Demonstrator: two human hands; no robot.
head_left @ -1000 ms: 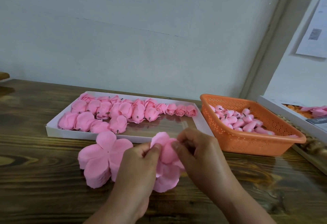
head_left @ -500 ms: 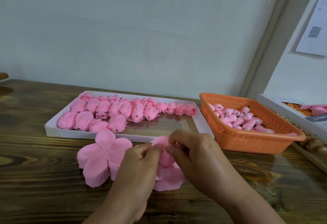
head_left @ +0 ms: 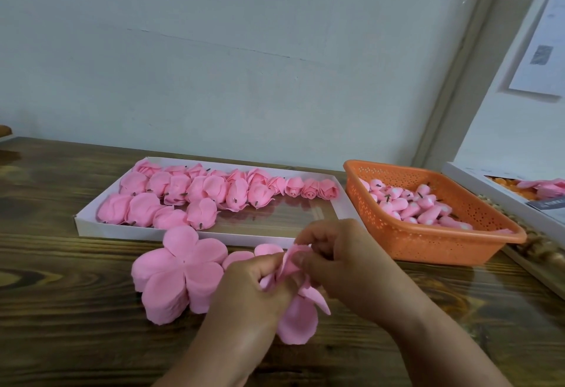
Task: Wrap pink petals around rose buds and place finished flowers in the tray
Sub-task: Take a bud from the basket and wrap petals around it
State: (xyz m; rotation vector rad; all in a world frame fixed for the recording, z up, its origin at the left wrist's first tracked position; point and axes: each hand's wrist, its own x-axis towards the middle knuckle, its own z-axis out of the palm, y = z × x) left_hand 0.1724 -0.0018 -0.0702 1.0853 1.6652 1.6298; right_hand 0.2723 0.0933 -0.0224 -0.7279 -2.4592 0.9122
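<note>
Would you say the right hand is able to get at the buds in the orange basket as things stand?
Probably not yet: the right hand is pinching the petal sheet together with the left hand. Otherwise the basket sits close, open-topped, with nothing between.

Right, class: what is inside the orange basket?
The basket holds a heap of pink rose buds with dark stems. Its near wall covers the lowest buds, so the bottom cannot be seen.

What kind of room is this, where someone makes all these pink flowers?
Probably a small craft workshop for handmade flowers: a white shallow tray of finished pink roses, an orange perforated plastic basket of rose buds, and a stack of pink flower-shaped petal sheets on the dark wooden table.
</note>
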